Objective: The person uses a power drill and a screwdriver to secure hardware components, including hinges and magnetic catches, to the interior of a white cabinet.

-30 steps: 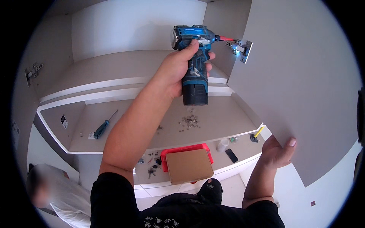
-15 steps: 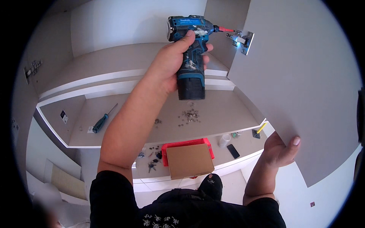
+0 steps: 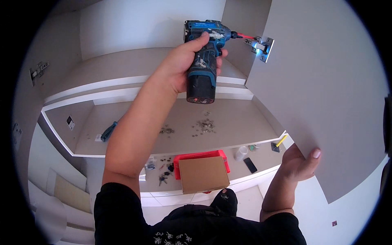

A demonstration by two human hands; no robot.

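We clamp the driver [image 3: 203, 63] in the left hand [image 3: 183, 61], facing the hinge [image 3: 264, 49]; the right hand [image 3: 299, 165] clamps the door [image 3: 322, 98], apparently steadying it

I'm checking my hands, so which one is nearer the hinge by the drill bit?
Left. Your left hand holds the drill left of the hinge, bit pointing at it; your right hand is farther off, below, at the lower edge of the door.

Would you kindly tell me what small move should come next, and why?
Perhaps the left hand should ease the drill forward to seat its red bit against the hinge: the tip is beside it, contact unclear, and the right hand holds the edge of the door.
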